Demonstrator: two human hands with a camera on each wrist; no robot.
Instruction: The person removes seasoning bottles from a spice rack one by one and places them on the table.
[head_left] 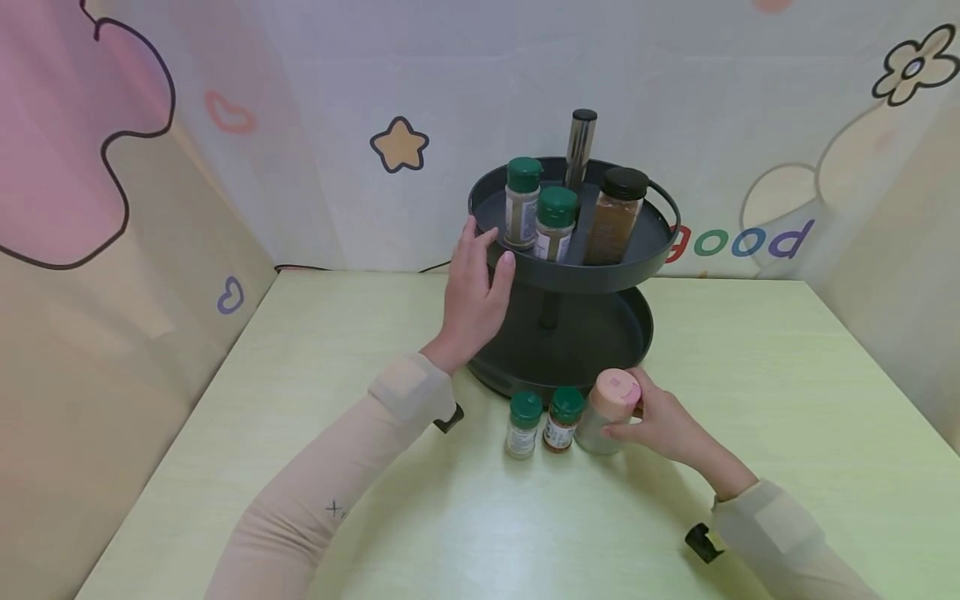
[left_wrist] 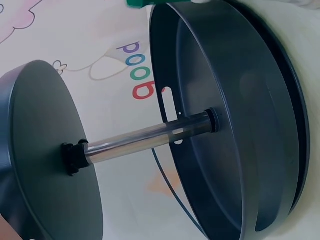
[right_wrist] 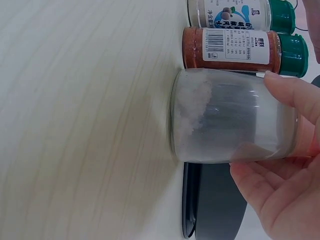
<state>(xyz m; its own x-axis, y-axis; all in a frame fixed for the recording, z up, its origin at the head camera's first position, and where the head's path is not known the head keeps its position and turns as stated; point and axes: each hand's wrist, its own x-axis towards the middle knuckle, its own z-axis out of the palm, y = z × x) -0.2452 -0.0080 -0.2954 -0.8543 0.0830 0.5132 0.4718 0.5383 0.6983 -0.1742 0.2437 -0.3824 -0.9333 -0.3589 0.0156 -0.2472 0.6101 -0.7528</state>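
My left hand (head_left: 477, 287) is at the left edge of the upper tray (head_left: 577, 279) of a dark two-tier rack, its fingers fairly straight and its thumb near the rim. With my right hand (head_left: 663, 421) I grip a clear jar (right_wrist: 225, 117) with a pink lid (head_left: 617, 392), fingers and thumb on opposite sides. White grains lie in the jar's bottom. Beside it stand a green-capped bottle of red-brown spice (head_left: 562, 421) and another green-capped spice bottle (head_left: 522, 427) with pale contents. These three are on the table in front of the rack's lower tray (head_left: 555, 362).
Two green-capped bottles (head_left: 521, 204) and a black-lidded jar (head_left: 615, 217) of brown spice sit on the upper tray. A metal post (head_left: 580, 150) rises behind them. The light table (head_left: 360, 533) meets a printed backdrop (head_left: 322, 167) at the rear.
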